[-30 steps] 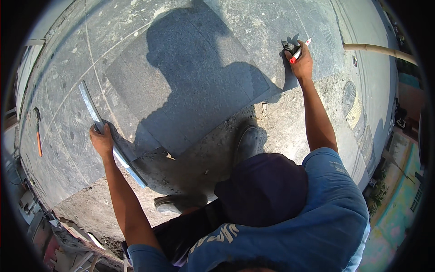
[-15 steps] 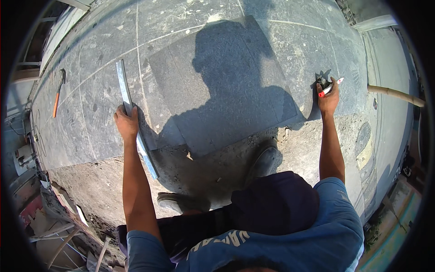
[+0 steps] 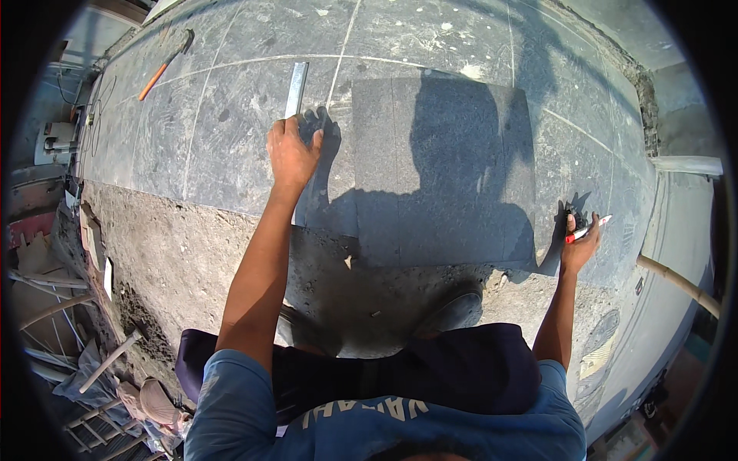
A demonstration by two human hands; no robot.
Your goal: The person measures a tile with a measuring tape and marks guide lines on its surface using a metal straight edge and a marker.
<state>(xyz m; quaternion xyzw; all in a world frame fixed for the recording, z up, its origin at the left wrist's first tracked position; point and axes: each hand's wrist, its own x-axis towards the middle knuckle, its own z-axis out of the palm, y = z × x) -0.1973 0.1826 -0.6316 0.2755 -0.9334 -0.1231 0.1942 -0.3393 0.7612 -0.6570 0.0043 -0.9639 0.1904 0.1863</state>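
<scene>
My left hand [image 3: 294, 152] is closed over a long, flat metal straightedge [image 3: 297, 87]. Its far end sticks out beyond my fingers, while my hand and forearm hide the rest. Well to the right, my right hand [image 3: 582, 244] grips a white marker pen with a red end [image 3: 602, 223]. That hand rests low over the floor, its fingertips partly lost in dark shadow. Between my hands lies a large grey tile [image 3: 453, 230] with faint lines across it, partly covered by my shadow. Neither hand touches this tile.
A hammer with an orange handle [image 3: 154, 81] lies at the far left on the tiled floor [image 3: 254, 46]. Rough bare ground [image 3: 192, 238] runs along its near edge. Sticks and scraps [image 3: 58, 300] pile up at lower left; a bamboo pole [image 3: 680, 284] juts in from the right.
The view has turned, so the floor, tile and hammer appear rotated. My left hand sits nearer the straightedge's far end than before. My right hand still holds the marker pen.
</scene>
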